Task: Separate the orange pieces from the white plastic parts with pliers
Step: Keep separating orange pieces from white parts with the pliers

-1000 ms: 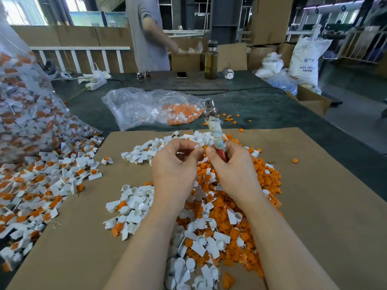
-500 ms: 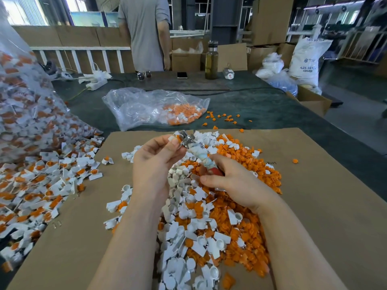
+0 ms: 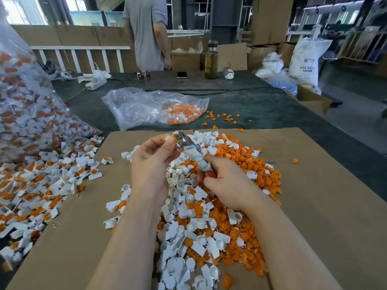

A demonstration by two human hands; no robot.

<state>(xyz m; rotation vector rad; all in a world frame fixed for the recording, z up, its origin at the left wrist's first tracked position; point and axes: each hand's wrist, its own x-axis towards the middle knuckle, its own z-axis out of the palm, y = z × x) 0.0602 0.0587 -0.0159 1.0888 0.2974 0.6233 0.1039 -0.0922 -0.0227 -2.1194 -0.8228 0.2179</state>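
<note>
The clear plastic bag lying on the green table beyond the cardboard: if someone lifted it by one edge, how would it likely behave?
The clear plastic bag looks thin and crumpled, so it would probably hang limp rather than hold its shape. Its orange and white pieces sit bunched at the right end, where some orange bits lie outside on the table, so lifting the left edge would likely spill more.
</note>
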